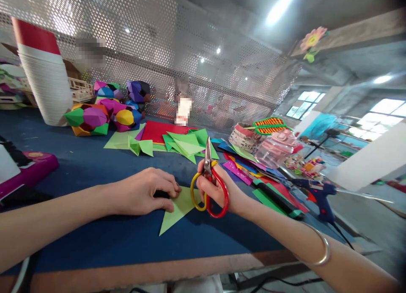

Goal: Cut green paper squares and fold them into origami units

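Note:
A pale green sheet of paper (177, 212), folded to a triangular shape, lies on the blue tabletop in front of me. My left hand (151, 192) presses on its left part, with curled fingertips and thumb on the paper. In my right hand (218, 186) is a pair of scissors (207, 160) with one red and one yellow handle loop. The blades point upward and are closed together. The right hand is over the right end of the paper; whether its fingers also touch the sheet is hidden.
Green cut papers (187, 144) and a red sheet (165, 131) lie behind. Colourful folded paper shapes (91, 117) and stacked paper cups (47, 77) stand left. On the right are a glue gun (320, 193), a pink clear bottle (275, 148) and coloured paper strips (236, 172).

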Demonstrator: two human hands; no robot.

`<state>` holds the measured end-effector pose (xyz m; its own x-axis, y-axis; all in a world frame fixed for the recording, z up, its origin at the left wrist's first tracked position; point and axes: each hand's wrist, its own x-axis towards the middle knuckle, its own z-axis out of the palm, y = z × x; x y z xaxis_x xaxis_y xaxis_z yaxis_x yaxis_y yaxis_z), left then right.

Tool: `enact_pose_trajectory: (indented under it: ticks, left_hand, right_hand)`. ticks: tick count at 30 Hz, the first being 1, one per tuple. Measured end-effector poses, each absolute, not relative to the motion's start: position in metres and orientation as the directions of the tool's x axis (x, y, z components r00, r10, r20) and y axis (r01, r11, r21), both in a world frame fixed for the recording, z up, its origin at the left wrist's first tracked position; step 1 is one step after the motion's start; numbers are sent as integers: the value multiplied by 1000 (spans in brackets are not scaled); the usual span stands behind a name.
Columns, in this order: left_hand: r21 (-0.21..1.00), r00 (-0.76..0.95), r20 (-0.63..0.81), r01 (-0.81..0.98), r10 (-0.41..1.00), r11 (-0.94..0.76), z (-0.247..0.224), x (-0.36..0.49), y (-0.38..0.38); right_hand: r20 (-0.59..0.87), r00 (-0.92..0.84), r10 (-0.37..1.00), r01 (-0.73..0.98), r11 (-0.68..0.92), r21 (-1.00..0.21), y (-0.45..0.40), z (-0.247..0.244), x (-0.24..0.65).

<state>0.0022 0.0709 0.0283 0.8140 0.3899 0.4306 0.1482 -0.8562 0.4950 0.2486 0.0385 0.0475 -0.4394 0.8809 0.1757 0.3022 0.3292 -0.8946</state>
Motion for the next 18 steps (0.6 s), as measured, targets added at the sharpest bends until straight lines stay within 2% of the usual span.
enact_pose_trajectory:
  ticks: [3, 10, 15, 18]
  left_hand:
    - [485, 807, 438, 159, 396, -860, 28, 2, 70]
    - [452, 797, 454, 180, 399, -874, 25, 0, 71]
    - [465, 802, 438, 185, 406, -866, 24, 1, 72]
    - [474, 802, 445, 167, 399, -865, 25, 2, 72]
  right_hand:
    - [141, -415, 899, 427, 330, -842, 42, 55, 259]
    - [65, -383, 921, 527, 276, -804, 51, 66, 275]
    - [40, -371, 928, 538, 250, -805, 52, 69, 277]
    - [76, -354, 932, 503, 258, -825, 47, 71, 275]
